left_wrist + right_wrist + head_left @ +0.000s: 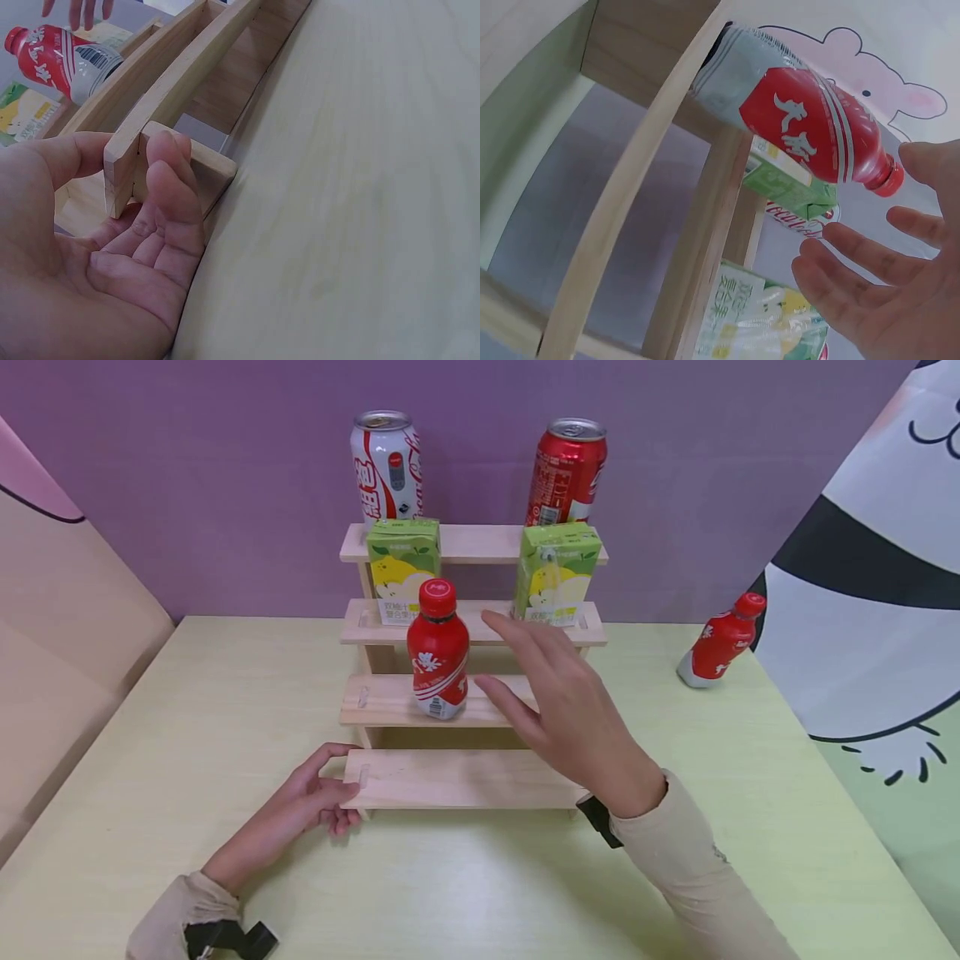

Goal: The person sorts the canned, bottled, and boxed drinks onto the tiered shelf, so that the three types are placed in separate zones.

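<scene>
A stepped wooden shelf [457,779] stands on the table. My left hand [318,793] grips the left end of its lowest step, thumb on top and fingers at the edge, as the left wrist view shows too. On the second step from the bottom a red bottle [438,652] stands upright, towards the left. Just right of that bottle is my right hand [562,710], fingers spread and apart from it, holding nothing. In the right wrist view the bottle's red cap [887,178] is close to the thumb, with a gap between them.
Two green juice boxes [405,560] [558,568] stand on the third step. Behind them, on the top step, are a white cola can [386,468] and a red cola can [567,472]. Another red bottle [720,639] stands at the table's right, near the printed backdrop [862,635].
</scene>
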A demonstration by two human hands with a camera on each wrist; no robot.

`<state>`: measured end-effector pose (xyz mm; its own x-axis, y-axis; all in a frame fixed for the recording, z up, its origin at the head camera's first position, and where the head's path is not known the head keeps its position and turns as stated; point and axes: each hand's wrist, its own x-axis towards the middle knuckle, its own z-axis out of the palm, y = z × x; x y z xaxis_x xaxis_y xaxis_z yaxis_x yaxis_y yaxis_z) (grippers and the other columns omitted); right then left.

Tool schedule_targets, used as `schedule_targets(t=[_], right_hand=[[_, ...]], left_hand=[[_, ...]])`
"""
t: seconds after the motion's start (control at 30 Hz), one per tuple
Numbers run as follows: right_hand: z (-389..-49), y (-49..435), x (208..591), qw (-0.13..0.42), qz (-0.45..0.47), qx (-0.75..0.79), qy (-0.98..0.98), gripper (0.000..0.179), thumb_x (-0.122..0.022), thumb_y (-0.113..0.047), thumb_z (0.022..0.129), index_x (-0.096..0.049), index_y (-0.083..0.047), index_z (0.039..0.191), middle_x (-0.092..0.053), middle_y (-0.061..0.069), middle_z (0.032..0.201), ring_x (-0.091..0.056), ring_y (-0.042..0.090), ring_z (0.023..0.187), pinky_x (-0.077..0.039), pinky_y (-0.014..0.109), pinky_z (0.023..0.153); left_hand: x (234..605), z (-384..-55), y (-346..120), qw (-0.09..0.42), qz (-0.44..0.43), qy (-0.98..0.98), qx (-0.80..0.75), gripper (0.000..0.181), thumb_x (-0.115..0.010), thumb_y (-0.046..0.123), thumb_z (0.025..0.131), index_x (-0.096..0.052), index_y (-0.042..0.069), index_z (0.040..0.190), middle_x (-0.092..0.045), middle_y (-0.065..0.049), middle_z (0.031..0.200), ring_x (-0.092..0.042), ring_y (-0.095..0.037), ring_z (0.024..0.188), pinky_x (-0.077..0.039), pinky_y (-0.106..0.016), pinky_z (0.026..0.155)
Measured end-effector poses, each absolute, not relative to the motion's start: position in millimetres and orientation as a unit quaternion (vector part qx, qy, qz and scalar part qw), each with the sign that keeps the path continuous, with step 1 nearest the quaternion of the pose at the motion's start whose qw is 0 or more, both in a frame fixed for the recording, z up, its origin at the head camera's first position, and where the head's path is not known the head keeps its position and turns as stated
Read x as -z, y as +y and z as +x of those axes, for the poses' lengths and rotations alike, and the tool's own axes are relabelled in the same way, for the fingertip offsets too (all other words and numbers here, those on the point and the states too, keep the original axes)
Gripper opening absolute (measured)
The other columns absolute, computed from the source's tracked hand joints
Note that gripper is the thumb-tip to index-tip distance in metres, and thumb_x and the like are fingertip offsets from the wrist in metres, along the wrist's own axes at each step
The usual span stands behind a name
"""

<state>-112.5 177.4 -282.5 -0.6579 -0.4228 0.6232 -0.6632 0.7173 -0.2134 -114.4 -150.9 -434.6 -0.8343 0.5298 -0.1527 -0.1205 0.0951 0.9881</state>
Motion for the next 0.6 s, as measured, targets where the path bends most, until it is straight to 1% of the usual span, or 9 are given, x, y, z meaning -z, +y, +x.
schedule_targets(t=[0.17,0.33,0.6], right_hand=[[-110.9,186.2,282.2,0.290,0.307,-0.213,-0.881,0.063,-0.073,-0.021,0.092,-0.044,-0.010,0.147,-0.056,0.011,0.136,-0.052,0.025,0.125,-0.048,0.045,0.101],[-114.6,196.5,279.2,0.310,0.303,-0.218,-0.874,0.056,-0.072,-0.016,0.091,-0.049,-0.007,0.141,-0.058,0.013,0.131,-0.053,0.026,0.122,-0.049,0.045,0.101],[-120.3,226.2,268.2,0.335,0.239,-0.238,-0.880,0.049,-0.070,-0.014,0.093,-0.053,-0.005,0.139,-0.058,0.011,0.135,-0.052,0.028,0.126,-0.045,0.050,0.103]], left_hand=[[434.0,-113.7,-151.0,0.244,0.147,0.701,-0.653,0.044,-0.055,0.022,0.103,-0.032,0.013,0.140,-0.067,-0.024,0.085,-0.060,-0.020,0.066,-0.055,-0.034,0.062],[434.5,-113.0,-150.9,0.244,0.141,0.700,-0.657,0.044,-0.056,0.022,0.103,-0.032,0.013,0.139,-0.067,-0.023,0.085,-0.060,-0.019,0.066,-0.055,-0.033,0.062],[433.4,-113.7,-150.0,0.245,0.137,0.702,-0.655,0.046,-0.056,0.023,0.103,-0.031,0.013,0.140,-0.068,-0.022,0.084,-0.060,-0.019,0.065,-0.055,-0.033,0.062]])
